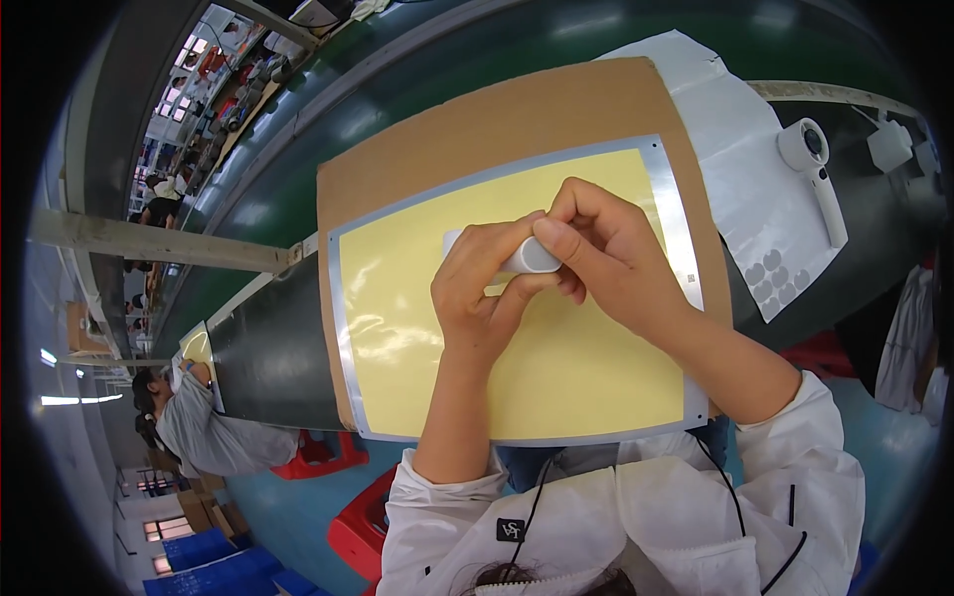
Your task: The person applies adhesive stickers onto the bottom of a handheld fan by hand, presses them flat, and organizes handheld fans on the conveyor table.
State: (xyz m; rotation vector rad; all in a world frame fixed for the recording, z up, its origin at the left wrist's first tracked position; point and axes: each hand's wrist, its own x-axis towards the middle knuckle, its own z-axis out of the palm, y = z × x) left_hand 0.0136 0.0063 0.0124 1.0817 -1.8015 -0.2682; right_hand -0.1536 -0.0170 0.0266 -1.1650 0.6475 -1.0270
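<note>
Head view: left hand [477,283] clamped on white piece [538,257], toward 12 o'clock over yellow panel [407,368]; right hand [611,256] meets it, fingertips pinched, can't tell if gripping. White handheld fan [824,194] at 2 o'clock.

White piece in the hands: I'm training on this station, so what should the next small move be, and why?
Probably steady the white piece in the left hand while the right hand presses its rounded end: the left hand curls around it, and the right thumb is at that end's upper edge.
</note>
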